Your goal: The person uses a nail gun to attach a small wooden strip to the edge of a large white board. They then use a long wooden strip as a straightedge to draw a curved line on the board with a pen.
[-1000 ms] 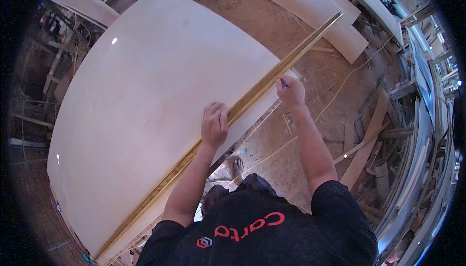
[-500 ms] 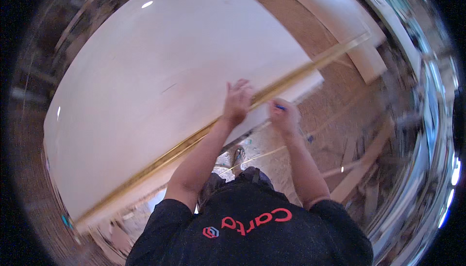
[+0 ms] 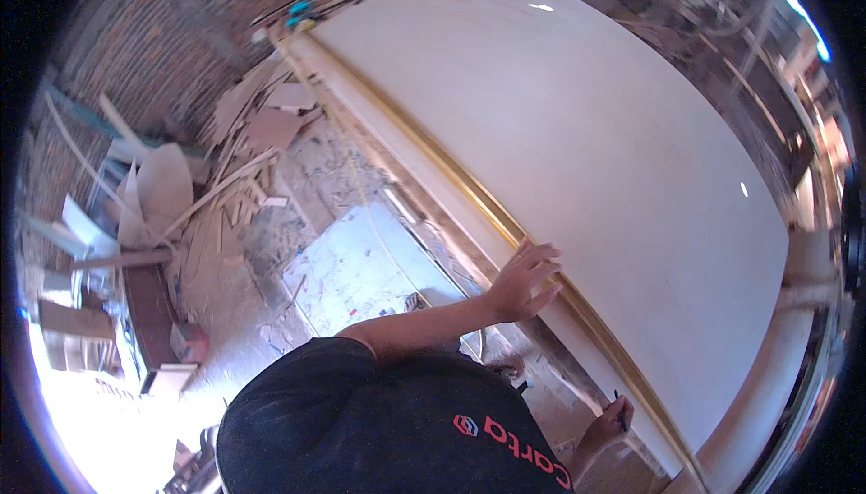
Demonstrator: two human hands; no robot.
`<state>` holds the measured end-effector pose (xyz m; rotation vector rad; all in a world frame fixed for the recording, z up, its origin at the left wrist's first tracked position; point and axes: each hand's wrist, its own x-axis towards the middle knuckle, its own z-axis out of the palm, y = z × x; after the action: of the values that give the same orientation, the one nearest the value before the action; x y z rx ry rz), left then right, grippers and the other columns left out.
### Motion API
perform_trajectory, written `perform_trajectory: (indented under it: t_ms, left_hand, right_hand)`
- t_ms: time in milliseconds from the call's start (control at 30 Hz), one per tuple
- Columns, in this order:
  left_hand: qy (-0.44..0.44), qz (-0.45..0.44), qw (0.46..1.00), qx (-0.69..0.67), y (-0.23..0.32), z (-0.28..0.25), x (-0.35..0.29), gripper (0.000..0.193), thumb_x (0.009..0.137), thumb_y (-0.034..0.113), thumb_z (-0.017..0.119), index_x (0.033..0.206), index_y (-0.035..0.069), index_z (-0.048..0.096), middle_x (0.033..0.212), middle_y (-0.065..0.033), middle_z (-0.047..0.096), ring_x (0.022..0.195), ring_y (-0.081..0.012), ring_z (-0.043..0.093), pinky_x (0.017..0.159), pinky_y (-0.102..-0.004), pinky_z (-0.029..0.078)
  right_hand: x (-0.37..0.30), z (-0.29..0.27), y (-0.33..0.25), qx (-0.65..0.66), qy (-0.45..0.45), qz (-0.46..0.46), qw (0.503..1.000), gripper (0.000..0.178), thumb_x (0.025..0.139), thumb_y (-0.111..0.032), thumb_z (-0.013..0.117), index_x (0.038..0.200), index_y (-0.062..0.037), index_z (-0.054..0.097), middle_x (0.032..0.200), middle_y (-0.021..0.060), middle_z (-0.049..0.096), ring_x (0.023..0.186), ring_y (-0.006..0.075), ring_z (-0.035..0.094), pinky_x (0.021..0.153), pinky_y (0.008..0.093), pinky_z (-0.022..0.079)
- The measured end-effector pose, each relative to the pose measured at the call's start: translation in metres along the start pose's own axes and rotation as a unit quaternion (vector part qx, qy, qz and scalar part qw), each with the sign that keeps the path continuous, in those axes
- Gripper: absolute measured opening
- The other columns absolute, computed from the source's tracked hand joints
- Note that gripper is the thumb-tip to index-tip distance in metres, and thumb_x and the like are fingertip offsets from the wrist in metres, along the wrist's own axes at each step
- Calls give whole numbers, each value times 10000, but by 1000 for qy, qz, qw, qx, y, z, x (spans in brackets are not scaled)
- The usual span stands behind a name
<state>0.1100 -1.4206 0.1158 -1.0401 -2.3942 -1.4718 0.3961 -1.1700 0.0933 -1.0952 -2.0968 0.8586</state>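
Note:
A large white board lies flat and fills the upper right of the head view. A long gold straightedge runs along its near edge. My left hand rests on the straightedge with its fingers spread, pressing it to the board. My right hand is low in the picture, close to the straightedge's lower end, closed around a dark pen whose tip points at the board edge. My dark shirt hides most of my right arm.
Wood offcuts and strips are heaped on the floor at the left, before a brick wall. A pale spattered sheet lies on the floor beside the board. Small teal items sit at the board's far end.
The view has swung round sharply, so the board now runs from upper left to lower right. My left hand stays on the straightedge. My right hand with the pen now sits lower, near the straightedge's end.

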Motion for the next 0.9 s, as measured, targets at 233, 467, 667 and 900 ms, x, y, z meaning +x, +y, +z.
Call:
perform_trajectory:
  t_ms: [233,467,667,900]
  left_hand:
    - [79,-95,981,149,-130,-194,-61,287,866,210,688,1122,86,650,1289,-126,565,1283,-317,508,1142,-609,287]
    - [146,-236,924,264,-197,-317,-122,263,867,238,698,1073,75,676,1237,-113,607,1187,-320,570,1106,-607,333]
    - [195,-308,890,275,-213,-336,-157,263,879,233,690,1092,79,686,1207,-105,629,1192,-305,574,1128,-592,308]
    - [222,-411,848,251,-238,-366,-192,293,878,273,684,1107,91,698,1269,-99,613,1222,-301,560,1138,-588,286]
  right_hand:
    - [-40,140,-150,43,-125,-95,987,162,975,-141,617,911,3,655,732,3,569,673,82,516,588,253,429]
    - [-26,229,-215,22,-235,-205,950,158,978,-126,599,927,6,669,732,4,581,619,68,496,546,246,396]
    - [-17,314,-266,66,-239,-223,943,201,965,-145,622,1085,14,651,835,79,649,717,153,602,653,284,494]
    - [-38,454,-386,-41,-292,-456,840,493,817,-202,744,1242,3,599,1126,204,674,1040,392,625,936,491,484]
